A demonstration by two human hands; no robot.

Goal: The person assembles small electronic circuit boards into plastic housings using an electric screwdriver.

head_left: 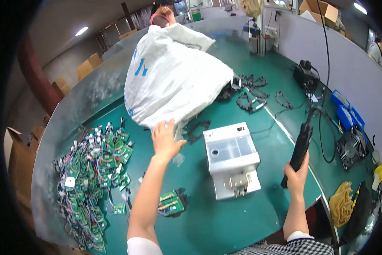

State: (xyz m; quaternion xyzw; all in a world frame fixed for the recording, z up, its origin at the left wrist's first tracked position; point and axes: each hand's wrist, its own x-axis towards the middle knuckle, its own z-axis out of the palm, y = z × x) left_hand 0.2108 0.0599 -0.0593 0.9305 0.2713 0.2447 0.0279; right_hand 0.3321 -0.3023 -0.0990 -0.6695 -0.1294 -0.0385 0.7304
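My left hand (pixel 165 141) reaches forward with its fingers apart at the near edge of a large white woven sack (pixel 174 72). Its fingertips overlap the sack's edge; whether they press on it I cannot tell. In my right hand (pixel 298 174) is a black electric screwdriver (pixel 303 142), held upright at a tilt, with a cable at its top. Between my hands stands a white screw feeder (pixel 232 159) with a clear lid. Beside my left forearm lies a green circuit board (pixel 170 203) with wires.
A heap of wired circuit boards (pixel 89 182) covers the table's left side. Black plastic frames (pixel 251 102) lie beyond the feeder. To the right are blue bins (pixel 348 111), a small fan (pixel 351 148) and a yellow cloth (pixel 341 204). Another person's hand (pixel 167 15) shows behind the sack.
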